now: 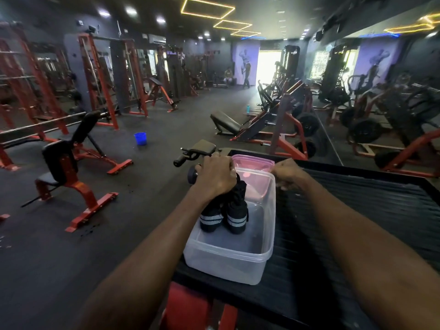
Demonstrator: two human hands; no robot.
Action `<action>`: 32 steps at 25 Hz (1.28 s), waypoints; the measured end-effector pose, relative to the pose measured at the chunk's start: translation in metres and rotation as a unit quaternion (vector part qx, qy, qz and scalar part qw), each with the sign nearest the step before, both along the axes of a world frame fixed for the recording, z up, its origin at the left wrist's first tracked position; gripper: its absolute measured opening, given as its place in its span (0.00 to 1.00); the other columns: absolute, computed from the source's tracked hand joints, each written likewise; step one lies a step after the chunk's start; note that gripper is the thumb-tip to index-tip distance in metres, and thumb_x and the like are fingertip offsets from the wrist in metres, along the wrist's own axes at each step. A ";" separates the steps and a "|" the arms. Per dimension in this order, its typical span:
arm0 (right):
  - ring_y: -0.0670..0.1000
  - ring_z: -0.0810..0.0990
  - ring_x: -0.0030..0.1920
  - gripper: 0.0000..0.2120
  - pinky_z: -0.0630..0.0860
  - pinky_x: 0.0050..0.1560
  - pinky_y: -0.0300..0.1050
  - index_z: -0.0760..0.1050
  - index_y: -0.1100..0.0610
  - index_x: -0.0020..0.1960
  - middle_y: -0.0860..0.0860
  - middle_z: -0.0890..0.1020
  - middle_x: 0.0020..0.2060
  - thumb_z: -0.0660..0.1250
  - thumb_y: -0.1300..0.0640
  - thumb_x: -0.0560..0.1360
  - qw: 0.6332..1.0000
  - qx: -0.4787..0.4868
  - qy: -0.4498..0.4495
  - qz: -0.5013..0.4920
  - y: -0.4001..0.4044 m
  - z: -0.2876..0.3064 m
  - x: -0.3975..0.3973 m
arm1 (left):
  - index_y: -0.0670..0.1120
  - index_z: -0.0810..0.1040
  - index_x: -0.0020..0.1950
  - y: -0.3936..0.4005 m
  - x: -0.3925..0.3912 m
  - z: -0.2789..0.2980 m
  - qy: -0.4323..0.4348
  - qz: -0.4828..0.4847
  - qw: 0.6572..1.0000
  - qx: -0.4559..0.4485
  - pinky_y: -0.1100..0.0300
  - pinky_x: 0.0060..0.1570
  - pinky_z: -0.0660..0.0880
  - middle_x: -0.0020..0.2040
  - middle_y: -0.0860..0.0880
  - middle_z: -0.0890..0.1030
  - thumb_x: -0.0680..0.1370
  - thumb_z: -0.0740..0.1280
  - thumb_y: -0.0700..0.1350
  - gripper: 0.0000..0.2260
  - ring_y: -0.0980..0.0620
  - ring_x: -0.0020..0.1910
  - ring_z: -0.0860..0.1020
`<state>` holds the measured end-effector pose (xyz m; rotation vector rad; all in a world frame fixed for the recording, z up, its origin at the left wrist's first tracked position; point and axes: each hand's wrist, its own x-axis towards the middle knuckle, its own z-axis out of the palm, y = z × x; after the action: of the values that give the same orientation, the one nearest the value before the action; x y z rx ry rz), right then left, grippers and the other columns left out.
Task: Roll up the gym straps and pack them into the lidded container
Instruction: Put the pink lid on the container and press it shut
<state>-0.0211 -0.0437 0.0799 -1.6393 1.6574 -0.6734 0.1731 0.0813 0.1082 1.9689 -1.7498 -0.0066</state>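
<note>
A clear plastic container (228,267) stands open on a black ribbed platform (345,222). My left hand (215,175) grips two rolled black gym straps with pale stripes (223,216) from above and holds them inside the container, near its far left part. Beyond the container lies a pink translucent lid (253,163). My right hand (289,173), fingers curled, sits at the container's far right rim, close to the lid; what it holds is unclear.
The platform belongs to a red-framed machine (190,308) at the bottom. Red and black benches (71,167) stand on the dark floor to the left, with a blue bucket (140,138) farther off. A leg press (262,125) and a mirror wall are to the right.
</note>
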 end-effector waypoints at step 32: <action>0.56 0.75 0.46 0.14 0.73 0.42 0.49 0.76 0.66 0.57 0.57 0.74 0.49 0.57 0.57 0.81 0.862 -0.478 0.171 -0.006 0.099 0.106 0.018 | 0.50 0.74 0.45 -0.015 -0.068 0.084 0.647 -0.109 0.750 0.081 0.55 0.31 0.77 0.33 0.46 0.77 0.83 0.57 0.58 0.15 0.48 0.28 0.76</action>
<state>-0.0027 0.0549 0.1858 -2.5504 1.6633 -1.4353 0.1051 0.0660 0.1921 1.1660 -0.9450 -1.3037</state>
